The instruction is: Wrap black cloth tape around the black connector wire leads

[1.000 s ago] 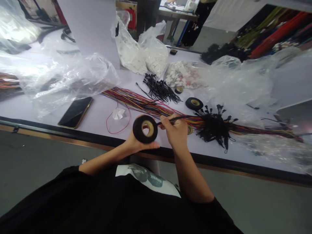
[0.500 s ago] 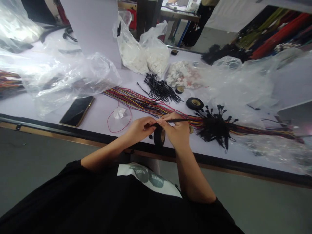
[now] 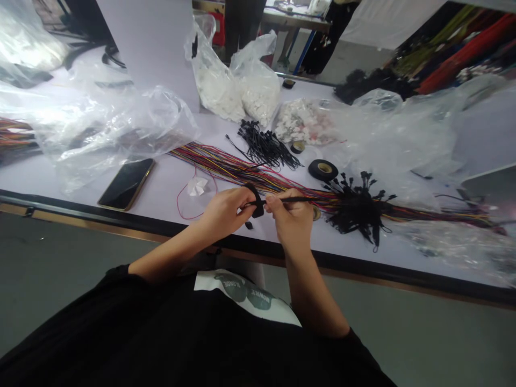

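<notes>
My left hand [image 3: 226, 210] is closed at the front of the table, its fingers at a roll of black tape [image 3: 258, 207] seen nearly edge-on. The fingertips behind the roll are partly hidden. Close by on the right, my right hand [image 3: 293, 217] pinches a thin black-wrapped wire bundle [image 3: 300, 199], which runs right toward a cluster of black connectors [image 3: 357, 212]. Behind both hands lies a long bundle of red, yellow and black wires [image 3: 217, 164].
A phone [image 3: 127, 184] lies left, near crumpled white paper [image 3: 197, 186] and a loose red wire. Another black tape roll [image 3: 323, 170] and a pile of black leads [image 3: 268, 145] lie behind my hands. Plastic bags of white parts [image 3: 260, 99] stand at the back.
The tape roll, which hung below between my hands, has come up to my left fingers and turned edge-on. My right hand has stayed almost in place on the wrapped bundle.
</notes>
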The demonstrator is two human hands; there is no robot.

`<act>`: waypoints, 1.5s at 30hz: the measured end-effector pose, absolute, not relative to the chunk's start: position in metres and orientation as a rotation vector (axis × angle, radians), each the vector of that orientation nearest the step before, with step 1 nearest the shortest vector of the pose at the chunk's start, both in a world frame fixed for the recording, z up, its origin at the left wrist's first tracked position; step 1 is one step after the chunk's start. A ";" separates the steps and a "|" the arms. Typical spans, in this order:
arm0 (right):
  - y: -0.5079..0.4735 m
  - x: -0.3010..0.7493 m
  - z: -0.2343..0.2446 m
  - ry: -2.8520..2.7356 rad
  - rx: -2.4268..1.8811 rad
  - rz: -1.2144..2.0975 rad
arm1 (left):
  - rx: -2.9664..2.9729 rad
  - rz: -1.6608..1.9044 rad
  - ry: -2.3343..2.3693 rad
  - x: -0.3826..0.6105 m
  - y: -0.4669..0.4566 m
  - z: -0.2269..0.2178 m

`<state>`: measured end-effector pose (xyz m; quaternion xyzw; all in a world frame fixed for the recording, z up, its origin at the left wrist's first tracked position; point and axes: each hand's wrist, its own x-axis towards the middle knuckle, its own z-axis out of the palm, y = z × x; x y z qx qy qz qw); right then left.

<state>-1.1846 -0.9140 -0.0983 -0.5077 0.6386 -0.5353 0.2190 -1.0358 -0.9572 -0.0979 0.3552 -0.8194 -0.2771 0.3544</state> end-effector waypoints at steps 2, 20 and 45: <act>-0.914 -1.182 -0.101 1.696 -1.281 -1.524 | 0.851 -0.448 -2.210 -1.035 -0.957 -0.101; -0.916 -1.169 -0.098 1.394 -0.909 -1.678 | 0.839 -0.210 -2.531 -1.032 -0.960 -0.103; -0.905 -1.179 -0.103 1.691 -1.345 -1.361 | 1.005 -0.349 -2.514 -1.029 -0.959 -0.102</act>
